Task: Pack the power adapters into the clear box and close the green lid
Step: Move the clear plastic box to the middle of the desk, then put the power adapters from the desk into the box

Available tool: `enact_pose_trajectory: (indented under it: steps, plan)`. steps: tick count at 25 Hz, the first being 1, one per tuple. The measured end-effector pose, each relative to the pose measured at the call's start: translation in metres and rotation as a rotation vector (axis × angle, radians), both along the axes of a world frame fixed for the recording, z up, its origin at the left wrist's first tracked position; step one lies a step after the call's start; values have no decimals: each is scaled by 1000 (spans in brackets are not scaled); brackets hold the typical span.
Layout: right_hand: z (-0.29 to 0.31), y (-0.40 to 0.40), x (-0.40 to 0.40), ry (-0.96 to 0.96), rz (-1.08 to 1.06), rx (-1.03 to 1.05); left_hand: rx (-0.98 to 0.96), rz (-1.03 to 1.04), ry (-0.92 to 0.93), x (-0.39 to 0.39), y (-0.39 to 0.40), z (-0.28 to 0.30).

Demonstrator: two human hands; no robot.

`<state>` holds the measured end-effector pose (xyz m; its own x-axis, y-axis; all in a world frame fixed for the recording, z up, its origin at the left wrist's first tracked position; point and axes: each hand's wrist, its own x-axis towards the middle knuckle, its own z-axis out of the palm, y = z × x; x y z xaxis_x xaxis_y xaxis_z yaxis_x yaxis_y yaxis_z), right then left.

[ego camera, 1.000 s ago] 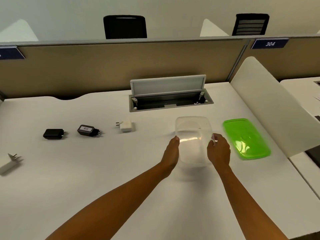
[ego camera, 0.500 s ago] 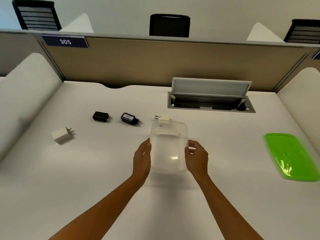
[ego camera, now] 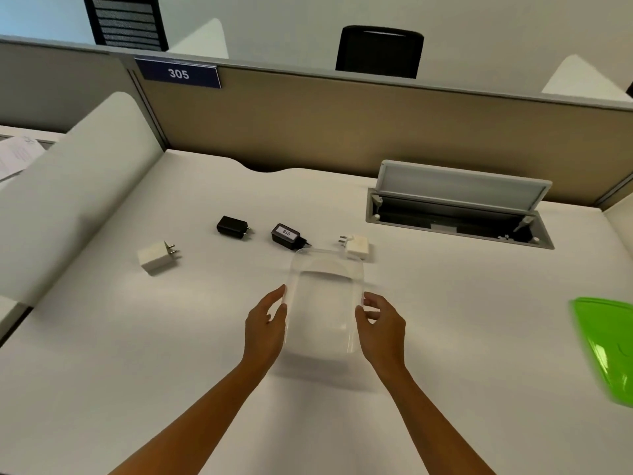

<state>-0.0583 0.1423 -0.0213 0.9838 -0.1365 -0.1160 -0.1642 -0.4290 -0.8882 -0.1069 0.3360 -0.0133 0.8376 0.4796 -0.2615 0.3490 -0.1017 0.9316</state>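
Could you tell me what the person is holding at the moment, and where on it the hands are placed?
The clear box, held by its two long sides: left hand on its left wall, right hand on its right.

The green lid [ego camera: 606, 347] is running off the right edge and smearing with blur. The clear box [ego camera: 323, 303] is hiding the labelled black adapter's [ego camera: 287, 235] plug and the white adapter's [ego camera: 356, 244] near corner. The label is reading unclearly.
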Motion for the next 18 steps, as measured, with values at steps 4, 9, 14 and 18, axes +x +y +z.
enact_pose_trajectory:
  steps: [4,9,14,18]
  plan:
    - [5,-10,15,-41,-6,72,78,74,9,12,13,-4]
    - [8,-25,82,-156,75,-4,290,27,-36,80,53,5]
    - [-8,-18,156,-110,321,-252,832,-467,184,163,77,0]
    - [-26,-11,189,-76,652,-421,1014,-762,282,195,79,-11]
